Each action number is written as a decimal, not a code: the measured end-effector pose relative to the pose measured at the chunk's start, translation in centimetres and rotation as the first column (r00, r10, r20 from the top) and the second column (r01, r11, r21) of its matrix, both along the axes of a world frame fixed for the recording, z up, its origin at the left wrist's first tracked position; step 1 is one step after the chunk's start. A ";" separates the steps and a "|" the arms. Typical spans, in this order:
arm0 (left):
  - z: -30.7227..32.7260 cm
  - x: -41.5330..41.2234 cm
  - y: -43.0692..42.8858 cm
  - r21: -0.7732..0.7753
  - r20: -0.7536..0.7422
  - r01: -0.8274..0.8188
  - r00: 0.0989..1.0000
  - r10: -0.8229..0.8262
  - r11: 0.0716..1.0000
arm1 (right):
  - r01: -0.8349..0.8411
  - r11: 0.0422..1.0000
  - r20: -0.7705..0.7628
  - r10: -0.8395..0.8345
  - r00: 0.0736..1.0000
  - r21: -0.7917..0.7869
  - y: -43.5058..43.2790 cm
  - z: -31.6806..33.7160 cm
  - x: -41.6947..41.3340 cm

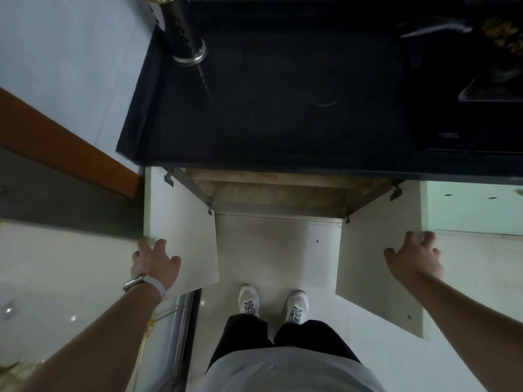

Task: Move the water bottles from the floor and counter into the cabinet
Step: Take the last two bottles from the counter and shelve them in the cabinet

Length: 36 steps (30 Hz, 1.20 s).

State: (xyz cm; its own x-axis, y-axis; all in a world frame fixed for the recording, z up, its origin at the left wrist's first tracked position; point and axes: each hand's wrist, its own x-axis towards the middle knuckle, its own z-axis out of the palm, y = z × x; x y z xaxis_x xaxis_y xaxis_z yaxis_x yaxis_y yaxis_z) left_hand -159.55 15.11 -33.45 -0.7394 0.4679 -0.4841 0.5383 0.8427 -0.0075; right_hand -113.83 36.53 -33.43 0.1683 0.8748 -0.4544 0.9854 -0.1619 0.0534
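Nearest, below the grey shirt hem (288, 372), a pair of white lace-up trainers (249, 299) stands square on the pale tiled floor (277, 250). The left hand (157, 261), with a white-strapped watch (141, 282) at its wrist, grips the outer edge of the white flat left door (184, 222), fingers curled over it and thumb on the face. The right hand (414, 257) reaches the edge of the white flat right door (376, 273), but its fingers are spread and blurred, so I cannot tell whether it holds or merely touches. Both arms stretch out wide and low. Both doors stand swung out from the brown wooden cabinet (277, 190) under the black stone counter (283, 108). This looks like the opening step. No water bottles are in view, so next comes letting go and finding one.
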 end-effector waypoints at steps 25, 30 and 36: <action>-0.5 3.4 10.7 0.078 -0.158 0.631 0.772 -0.615 0.772 | -0.482 0.854 0.018 0.488 0.873 0.197 5.2 -0.5 -8.0; -2.2 1.7 14.4 0.133 -0.184 0.743 0.668 -0.721 0.656 | -0.600 0.730 0.052 0.620 0.783 0.328 7.8 -1.1 -9.9; -4.1 0.4 18.5 0.299 -0.381 0.814 0.580 -0.720 0.498 | -0.612 0.673 0.073 0.646 0.760 0.416 9.4 -2.3 -11.6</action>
